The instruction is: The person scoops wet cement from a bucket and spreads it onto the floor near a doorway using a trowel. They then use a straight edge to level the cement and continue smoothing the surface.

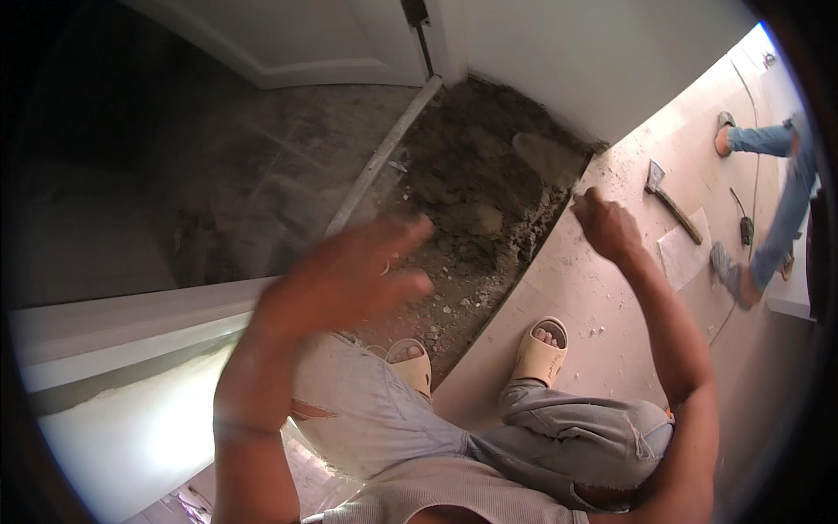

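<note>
My left hand (349, 275) is raised over the near left part of a dug-out patch of dark soil (463, 157), smeared by motion. Its thumb and fingers are spread and nothing shows in them. At the right edge of the patch, my right hand (607, 225) is closed, its fingers curled down by the border of the pale floor (559, 288). Whatever it may hold is hidden behind the fingers. Lumps and crumbs of earth lie in the patch, with a flatter grey slab-like piece (550, 157) near its far right.
A hatchet (674, 201) lies right of my right hand, by a pale sheet (685, 249). Farther right are another person's legs in jeans (772, 210), a cable and a small dark tool (746, 230). A metal strip (384, 153) borders the patch; a white door (323, 44) stands beyond.
</note>
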### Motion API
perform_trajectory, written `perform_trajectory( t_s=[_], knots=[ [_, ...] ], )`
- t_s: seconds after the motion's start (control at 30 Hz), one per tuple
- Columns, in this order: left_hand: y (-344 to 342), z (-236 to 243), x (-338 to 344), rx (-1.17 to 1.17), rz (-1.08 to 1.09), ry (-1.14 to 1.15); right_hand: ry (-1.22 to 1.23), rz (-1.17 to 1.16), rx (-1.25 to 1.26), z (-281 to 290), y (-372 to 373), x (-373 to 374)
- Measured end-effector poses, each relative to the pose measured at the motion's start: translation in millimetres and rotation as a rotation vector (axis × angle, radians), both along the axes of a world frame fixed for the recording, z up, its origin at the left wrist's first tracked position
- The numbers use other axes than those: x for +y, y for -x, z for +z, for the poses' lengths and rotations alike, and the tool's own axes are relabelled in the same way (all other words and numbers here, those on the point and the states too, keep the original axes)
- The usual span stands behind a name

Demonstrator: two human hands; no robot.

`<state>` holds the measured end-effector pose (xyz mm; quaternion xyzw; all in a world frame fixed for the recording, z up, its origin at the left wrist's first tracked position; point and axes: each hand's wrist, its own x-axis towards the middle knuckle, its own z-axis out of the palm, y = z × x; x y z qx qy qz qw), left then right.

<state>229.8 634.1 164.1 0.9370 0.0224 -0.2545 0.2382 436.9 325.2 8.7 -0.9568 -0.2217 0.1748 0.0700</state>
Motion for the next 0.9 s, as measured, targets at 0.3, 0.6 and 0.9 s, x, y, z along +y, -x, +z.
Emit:
perform_trajectory(
  t_s=[0.3, 0.6, 0.9],
  knots=[
    [-12, -245, 138, 0.368, 0.189, -0.427, 0.198, 0.089, 0.066, 36, 7, -50],
    [11, -297, 154, 0.253, 0.209, -0.393, 0.117, -0.072, 0.093, 19, 8, -49],
    [-106, -290, 128, -0.279, 0.001, -0.533, 0.0, -0.007, 0.095, 32, 28, -15]
  ],
)
